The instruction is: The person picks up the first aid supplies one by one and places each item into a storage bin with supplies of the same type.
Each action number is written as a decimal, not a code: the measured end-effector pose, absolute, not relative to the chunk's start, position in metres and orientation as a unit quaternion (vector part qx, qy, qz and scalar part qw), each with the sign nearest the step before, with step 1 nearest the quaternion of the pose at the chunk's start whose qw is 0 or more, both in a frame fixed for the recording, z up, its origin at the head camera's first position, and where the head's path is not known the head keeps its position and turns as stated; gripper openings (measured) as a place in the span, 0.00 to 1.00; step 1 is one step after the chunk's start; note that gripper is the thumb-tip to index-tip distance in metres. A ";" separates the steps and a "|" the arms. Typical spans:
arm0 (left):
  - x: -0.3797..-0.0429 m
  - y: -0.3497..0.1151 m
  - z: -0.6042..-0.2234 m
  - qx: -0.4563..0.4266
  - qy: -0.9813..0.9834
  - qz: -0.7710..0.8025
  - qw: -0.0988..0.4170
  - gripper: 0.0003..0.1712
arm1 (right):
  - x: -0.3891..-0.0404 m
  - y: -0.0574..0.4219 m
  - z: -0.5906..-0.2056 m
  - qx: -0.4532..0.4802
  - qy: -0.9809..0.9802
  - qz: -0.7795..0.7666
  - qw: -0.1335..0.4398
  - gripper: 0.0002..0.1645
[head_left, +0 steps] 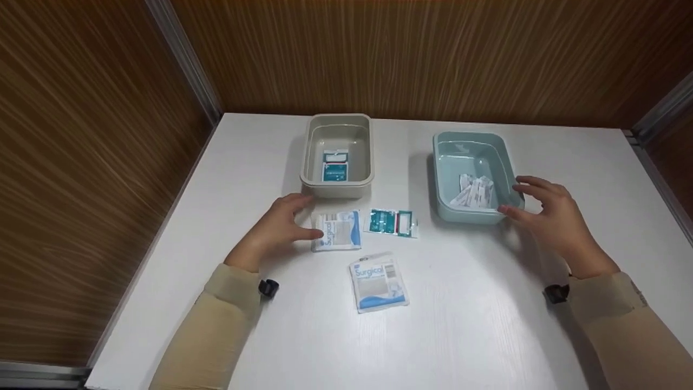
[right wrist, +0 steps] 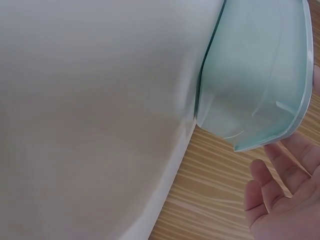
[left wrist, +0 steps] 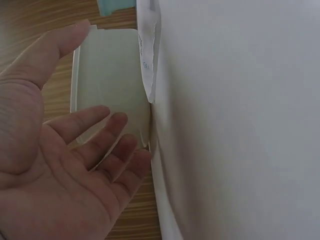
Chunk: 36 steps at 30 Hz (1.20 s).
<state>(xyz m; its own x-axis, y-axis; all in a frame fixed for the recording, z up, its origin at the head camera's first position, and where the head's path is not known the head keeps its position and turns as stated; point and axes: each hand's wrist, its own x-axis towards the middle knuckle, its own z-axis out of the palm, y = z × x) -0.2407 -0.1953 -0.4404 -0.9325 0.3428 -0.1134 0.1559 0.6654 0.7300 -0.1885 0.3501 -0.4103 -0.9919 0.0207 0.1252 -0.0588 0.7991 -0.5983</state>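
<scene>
My left hand is held with thumb and fingers apart, just left of a white-and-blue surgical packet and in front of a beige bin. In the left wrist view nothing lies in that palm. At the near right corner of a light blue bin, the thumb and fingers of my right hand spread along the rim, with fingertips at its edge in the right wrist view. Several white paper sachets lie inside this bin. A teal packet rests in the beige bin.
Another teal packet lies on the white table between the bins. Nearer me is a second surgical packet. Wood-grain panels stand behind and to the left of the table.
</scene>
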 end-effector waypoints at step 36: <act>-0.216 -0.168 -0.436 0.185 0.920 0.328 0.103 0.55 | -0.147 0.364 -0.429 -0.014 -0.934 0.342 0.104 0.41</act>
